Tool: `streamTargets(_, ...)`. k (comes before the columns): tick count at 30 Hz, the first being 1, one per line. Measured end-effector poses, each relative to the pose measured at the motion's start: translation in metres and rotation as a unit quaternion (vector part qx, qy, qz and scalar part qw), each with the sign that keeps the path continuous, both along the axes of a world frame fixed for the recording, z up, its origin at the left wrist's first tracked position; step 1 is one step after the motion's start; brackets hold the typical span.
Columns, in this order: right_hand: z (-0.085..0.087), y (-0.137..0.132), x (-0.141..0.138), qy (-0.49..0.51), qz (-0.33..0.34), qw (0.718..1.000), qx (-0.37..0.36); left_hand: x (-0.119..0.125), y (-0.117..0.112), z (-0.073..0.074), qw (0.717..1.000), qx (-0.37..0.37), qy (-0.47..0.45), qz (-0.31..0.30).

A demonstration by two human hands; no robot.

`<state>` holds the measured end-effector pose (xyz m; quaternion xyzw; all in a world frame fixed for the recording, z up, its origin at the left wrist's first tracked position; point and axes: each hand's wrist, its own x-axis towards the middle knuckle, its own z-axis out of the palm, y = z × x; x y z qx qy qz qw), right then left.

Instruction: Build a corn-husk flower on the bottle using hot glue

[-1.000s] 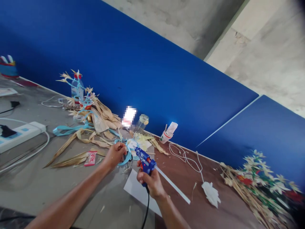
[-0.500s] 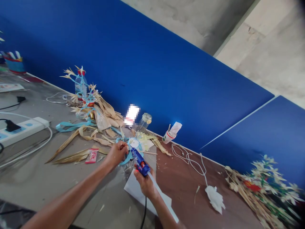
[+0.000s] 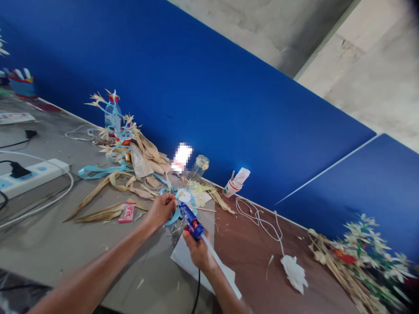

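Observation:
My right hand (image 3: 200, 250) is wrapped round a blue hot glue gun (image 3: 190, 221), and a long whitish glue stick (image 3: 224, 268) juts out of its back end. The nozzle points up and left, close to the fingertips of my left hand (image 3: 163, 208). Those fingers are pinched together; whatever they hold is too small to make out. Light-blue ribbon (image 3: 173, 218) lies just beside and beneath them, near a white round piece (image 3: 185, 195). A white sheet (image 3: 180, 254) lies partly under my right hand.
Dried corn husks (image 3: 98, 213) and a red packet (image 3: 127, 212) lie to the left, near a white power strip (image 3: 39, 174). Along the blue partition stand a bottle (image 3: 113, 115), a clear jar (image 3: 199, 168) and a paper cup (image 3: 231, 186). A white cable (image 3: 262, 218) and flowers (image 3: 373, 240) are at right.
The glue gun has shifted very slightly up and left, its nozzle staying by my left fingertips. Both hands keep the same grip, and the view has turned a little.

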<state>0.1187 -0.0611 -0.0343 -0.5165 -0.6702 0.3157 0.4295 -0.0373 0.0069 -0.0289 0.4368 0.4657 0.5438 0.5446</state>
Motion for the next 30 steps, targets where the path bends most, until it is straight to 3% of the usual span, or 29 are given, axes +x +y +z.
streamTargets(5,-0.002,0.001,0.001,-0.014,-0.004,1.000,-0.008,0.000,-0.001,0.002,1.000,-0.003,0.004,-0.007)
streamTargets(18,0.012,-0.002,-0.001,0.007,-0.023,0.999,-0.025,-0.001,-0.002,0.004,1.000,-0.006,-0.026,-0.013)
streamTargets(30,0.004,0.000,0.003,-0.005,0.001,1.000,-0.026,0.000,-0.003,0.008,0.998,-0.023,-0.050,-0.004)
